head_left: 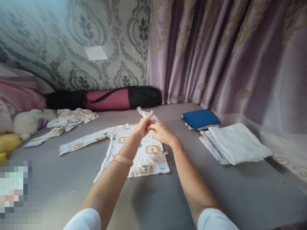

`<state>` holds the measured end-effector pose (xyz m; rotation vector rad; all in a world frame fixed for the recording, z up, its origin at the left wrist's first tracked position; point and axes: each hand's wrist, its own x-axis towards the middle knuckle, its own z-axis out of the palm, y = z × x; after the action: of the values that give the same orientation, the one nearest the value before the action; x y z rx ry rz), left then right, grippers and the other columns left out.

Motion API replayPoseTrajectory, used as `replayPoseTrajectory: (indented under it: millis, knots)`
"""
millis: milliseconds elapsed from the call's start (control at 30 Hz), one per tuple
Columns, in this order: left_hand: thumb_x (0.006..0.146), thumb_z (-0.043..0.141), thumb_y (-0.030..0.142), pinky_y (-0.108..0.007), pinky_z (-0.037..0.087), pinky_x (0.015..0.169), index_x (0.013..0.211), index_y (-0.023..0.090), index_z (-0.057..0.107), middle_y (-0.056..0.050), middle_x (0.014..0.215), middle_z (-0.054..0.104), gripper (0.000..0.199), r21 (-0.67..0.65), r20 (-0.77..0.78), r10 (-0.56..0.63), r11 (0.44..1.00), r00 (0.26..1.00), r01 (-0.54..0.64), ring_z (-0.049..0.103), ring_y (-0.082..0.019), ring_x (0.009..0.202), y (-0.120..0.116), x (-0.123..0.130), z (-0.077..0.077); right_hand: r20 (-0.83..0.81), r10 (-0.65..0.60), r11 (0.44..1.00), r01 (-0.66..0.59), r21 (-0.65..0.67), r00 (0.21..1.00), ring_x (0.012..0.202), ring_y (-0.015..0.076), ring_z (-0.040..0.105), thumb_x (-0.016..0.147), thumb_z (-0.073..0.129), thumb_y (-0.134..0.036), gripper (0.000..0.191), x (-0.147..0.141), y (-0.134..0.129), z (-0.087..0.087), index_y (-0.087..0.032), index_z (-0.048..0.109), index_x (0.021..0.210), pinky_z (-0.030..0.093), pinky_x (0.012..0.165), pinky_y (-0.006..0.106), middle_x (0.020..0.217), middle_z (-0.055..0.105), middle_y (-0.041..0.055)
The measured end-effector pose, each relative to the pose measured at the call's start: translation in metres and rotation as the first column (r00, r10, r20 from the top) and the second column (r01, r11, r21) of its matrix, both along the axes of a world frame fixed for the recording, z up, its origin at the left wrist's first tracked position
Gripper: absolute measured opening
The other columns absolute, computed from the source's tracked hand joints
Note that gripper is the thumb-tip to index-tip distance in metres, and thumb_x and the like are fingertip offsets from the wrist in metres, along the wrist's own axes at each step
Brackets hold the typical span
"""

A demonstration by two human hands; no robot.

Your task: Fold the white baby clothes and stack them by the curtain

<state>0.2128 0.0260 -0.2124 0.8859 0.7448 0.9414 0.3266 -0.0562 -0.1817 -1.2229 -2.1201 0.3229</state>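
Here, arms (192,177) reach forward, hands (161,132) together over the shirt (146,151), their grip unclear.

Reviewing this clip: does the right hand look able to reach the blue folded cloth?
Probably yes: the right hand is near the left hand over the printed shirt, and nothing visible blocks the way across the grey surface to the blue folded cloth.

White long-sleeved fabric shirt (151,159), printed with tan-framed animal faces and green leaf motifs, spread on a grey bed (194,150), shoulders toward the far edge; one sleeve (83,142) extends leftward, cloth at the opposite shoulder raised, bunched.
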Motion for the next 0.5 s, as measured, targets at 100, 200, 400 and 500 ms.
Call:
replayPoseTrajectory:
  millis: [100, 200, 400, 500]
  knots:
    - [0.078, 0.071, 0.032, -0.03, 0.054, 0.071, 0.089, 0.018, 0.056, -0.002, 0.077, 0.065, 0.024, -0.071, -0.014, 0.216, 0.974, 0.976, -0.216, 0.065, -0.017, 0.075, 0.009, -0.013, -0.003, -0.059, -0.164, 0.986, 0.161, -0.052, 0.985, 0.104, 0.017, 0.061, 0.082, 0.043, -0.007, 0.035, 0.003, -0.009, 0.006, -0.021, 0.07, 0.1, 0.043, 0.094, 0.028, 0.112, 0.069, 0.0047]
    - [0.085, 0.062, 0.029, -0.032, 0.053, 0.071, 0.09, 0.019, 0.055, -0.001, 0.078, 0.065, 0.014, -0.102, -0.017, 0.283, 0.953, 0.959, -0.284, 0.063, -0.015, 0.073, 0.019, -0.026, 0.001, 0.099, -0.399, 0.88, 0.411, -0.237, 0.911, 0.089, 0.0187, 0.065, 0.088, 0.045, -0.019, 0.025, 0.016, -0.024, 0.002, -0.019, 0.071, 0.092, 0.044, 0.08, 0.026, 0.093, 0.073, 0.0078]
    - [0.093, 0.049, 0.043, -0.034, 0.053, 0.072, 0.094, 0.017, 0.057, -0.008, 0.09, 0.067, 0.027, -0.06, 0.041, 0.159, 0.986, 0.986, -0.156, 0.065, -0.022, 0.087, 0.03, -0.033, 0.024, 0.475, -0.378, 0.674, 0.588, -0.447, 0.794, 0.091, 0.0267, 0.066, 0.086, 0.055, -0.05, 0.035, 0.013, -0.079, -0.037, -0.018, 0.067, 0.084, 0.042, 0.071, 0.03, 0.093, 0.071, 0.0143]
    - [0.092, 0.048, 0.048, -0.038, 0.054, 0.076, 0.098, 0.015, 0.059, -0.012, 0.097, 0.068, 0.035, -0.044, 0.08, 0.097, 0.995, 0.992, -0.094, 0.065, -0.026, 0.094, 0.029, -0.033, 0.031, 0.514, -0.377, 0.657, 0.614, -0.438, 0.77, 0.095, 0.0271, 0.065, 0.088, 0.052, -0.047, 0.032, 0.0, -0.1, -0.048, -0.019, 0.066, 0.091, 0.041, 0.073, 0.031, 0.097, 0.07, 0.0132]
